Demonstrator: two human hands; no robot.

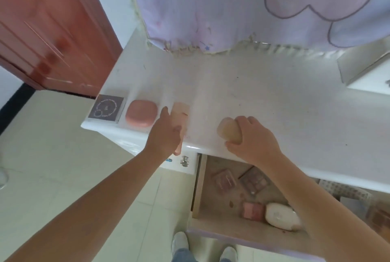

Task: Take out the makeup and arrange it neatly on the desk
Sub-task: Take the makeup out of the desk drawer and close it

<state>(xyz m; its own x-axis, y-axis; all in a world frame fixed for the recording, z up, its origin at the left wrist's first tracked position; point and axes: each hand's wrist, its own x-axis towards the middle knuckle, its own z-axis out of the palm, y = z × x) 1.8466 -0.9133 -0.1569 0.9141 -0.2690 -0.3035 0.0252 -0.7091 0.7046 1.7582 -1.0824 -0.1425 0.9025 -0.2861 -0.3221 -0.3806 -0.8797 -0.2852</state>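
My right hand (252,138) grasps a beige rounded compact (229,129) from above, fingers curled over its far side, thumb at its near edge; it sits on the white table (263,97) close to the front edge; my left hand (166,133) is closed around a pale pink flat case (181,117), which lies lengthwise with its near end past the table's front edge and its far end showing beyond my fingers; just left of that case rests a pink rounded-square compact (141,113), and left again, near the corner, a dark square box (106,108) with a ring of pale lettering; these three form a row along the front of the table; below the edge the drawer (199,188) stands open, holding two small palettes (253,180), a pink block (253,210) and a white oval bottle (281,216); a lilac cloth (232,4) with a cartoon outline hangs over the back of the table; a reddish wooden door (46,29) stands to the left; my shoes (179,242) show on the tiled floor (63,156).
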